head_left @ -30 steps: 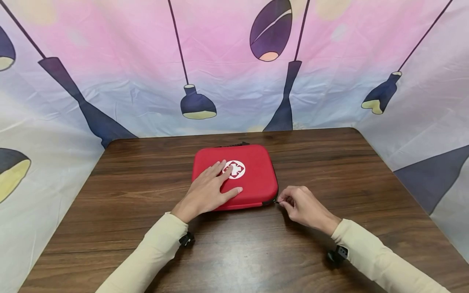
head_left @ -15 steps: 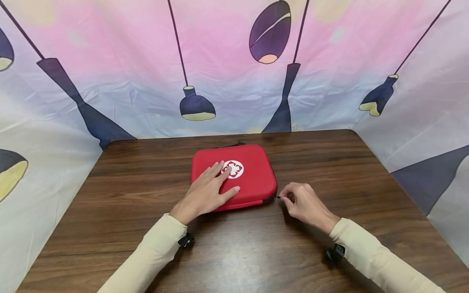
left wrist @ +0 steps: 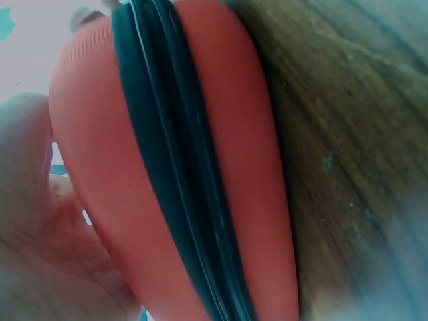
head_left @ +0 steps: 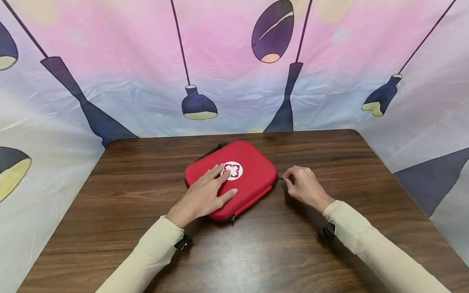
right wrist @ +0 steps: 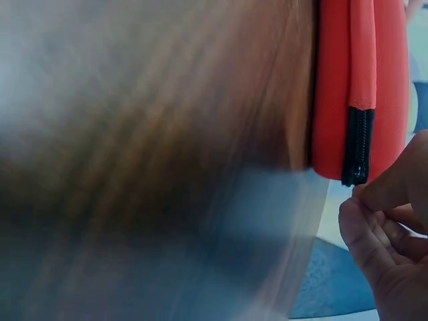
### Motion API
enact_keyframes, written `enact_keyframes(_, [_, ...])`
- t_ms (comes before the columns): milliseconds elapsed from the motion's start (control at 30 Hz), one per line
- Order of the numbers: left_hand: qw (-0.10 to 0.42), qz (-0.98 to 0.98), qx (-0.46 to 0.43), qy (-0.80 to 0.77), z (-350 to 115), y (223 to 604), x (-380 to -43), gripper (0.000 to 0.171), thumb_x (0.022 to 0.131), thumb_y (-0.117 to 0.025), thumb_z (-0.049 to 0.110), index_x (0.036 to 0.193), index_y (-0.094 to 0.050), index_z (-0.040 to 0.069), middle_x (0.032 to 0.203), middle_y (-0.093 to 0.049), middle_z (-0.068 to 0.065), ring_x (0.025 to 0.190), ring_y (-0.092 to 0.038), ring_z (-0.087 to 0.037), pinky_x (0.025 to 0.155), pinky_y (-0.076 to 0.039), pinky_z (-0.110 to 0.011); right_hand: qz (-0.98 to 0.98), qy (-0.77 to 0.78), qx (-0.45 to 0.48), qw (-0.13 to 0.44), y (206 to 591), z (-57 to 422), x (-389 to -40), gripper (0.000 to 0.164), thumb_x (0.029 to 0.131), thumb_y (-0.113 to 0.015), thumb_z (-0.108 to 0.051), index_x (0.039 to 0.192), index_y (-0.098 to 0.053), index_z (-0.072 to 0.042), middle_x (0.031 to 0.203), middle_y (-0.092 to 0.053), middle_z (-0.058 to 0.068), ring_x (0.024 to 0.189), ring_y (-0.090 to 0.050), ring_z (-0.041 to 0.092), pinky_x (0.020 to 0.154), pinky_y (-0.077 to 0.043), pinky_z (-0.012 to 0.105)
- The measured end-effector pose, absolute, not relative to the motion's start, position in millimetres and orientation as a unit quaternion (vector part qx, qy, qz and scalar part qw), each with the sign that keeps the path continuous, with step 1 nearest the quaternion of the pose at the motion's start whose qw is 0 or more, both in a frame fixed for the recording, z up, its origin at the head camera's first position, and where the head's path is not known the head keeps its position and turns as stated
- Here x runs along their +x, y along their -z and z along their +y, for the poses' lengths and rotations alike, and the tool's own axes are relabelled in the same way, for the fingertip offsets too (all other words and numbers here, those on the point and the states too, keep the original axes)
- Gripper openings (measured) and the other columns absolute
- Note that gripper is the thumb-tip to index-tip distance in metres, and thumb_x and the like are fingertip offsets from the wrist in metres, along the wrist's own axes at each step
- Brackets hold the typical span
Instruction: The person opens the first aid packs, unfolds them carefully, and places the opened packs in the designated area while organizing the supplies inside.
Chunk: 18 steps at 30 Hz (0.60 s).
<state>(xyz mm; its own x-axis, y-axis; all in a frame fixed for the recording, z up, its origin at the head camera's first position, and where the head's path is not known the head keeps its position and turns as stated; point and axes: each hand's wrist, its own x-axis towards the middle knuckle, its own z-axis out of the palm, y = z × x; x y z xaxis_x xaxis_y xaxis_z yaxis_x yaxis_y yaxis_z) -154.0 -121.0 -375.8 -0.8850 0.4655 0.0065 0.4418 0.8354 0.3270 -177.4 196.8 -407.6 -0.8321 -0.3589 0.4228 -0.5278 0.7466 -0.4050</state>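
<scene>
A red first-aid case (head_left: 253, 167) with a white cross emblem lies closed and turned at an angle on the wooden table. My left hand (head_left: 201, 197) rests on its lid with fingers spread, the fingertips over the emblem. At the case's right corner, my right hand (head_left: 305, 187) pinches a small zipper pull (head_left: 280, 178) between thumb and finger. The right wrist view shows the zipper slider (right wrist: 358, 172) just above those fingertips. A second zipper pull (head_left: 232, 219) hangs at the near corner. The left wrist view shows the black zipper band (left wrist: 170, 154) running along the case's side.
The brown table (head_left: 146, 175) extends around the case on all sides. A black carry handle (head_left: 212, 151) sticks out at the case's back left. A patterned cloth backdrop (head_left: 234, 61) stands behind the table and along both sides.
The case has turned counterclockwise under my left hand, bringing its near corner round and its front edge to a slant. My right hand has moved up and away from me with the zipper pull.
</scene>
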Motion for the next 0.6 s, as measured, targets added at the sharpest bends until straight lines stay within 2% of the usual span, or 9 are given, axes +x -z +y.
enact_keyframes(233, [0.038, 0.955, 0.241, -0.171, -122, 375, -146, 0.072, 0.098, -0.061, 0.049, 0.154, -0.044, 0.008, 0.162, -0.03, -0.017, 0.151, -0.024, -0.035, 0.121, -0.024, -0.048, -0.923, -0.275, 0.224, 0.15, 406, 192, -204, 0.007, 0.085, -0.068, 0.005, 0.086, -0.074, 0.001, 0.082, -0.072, 0.011, 0.066, -0.065, 0.018, 0.06, -0.053, 0.035])
enact_keyframes(600, [0.042, 0.953, 0.248, -0.172, -117, 373, -138, 0.07, 0.096, -0.064, 0.049, 0.152, -0.048, 0.01, 0.163, -0.032, -0.011, 0.15, -0.028, -0.03, 0.117, -0.034, -0.047, -0.932, -0.283, 0.196, 0.115, 401, 177, -241, 0.01, 0.089, -0.067, 0.001, 0.092, -0.075, 0.003, 0.087, -0.074, 0.015, 0.075, -0.068, 0.026, 0.069, -0.056, 0.043])
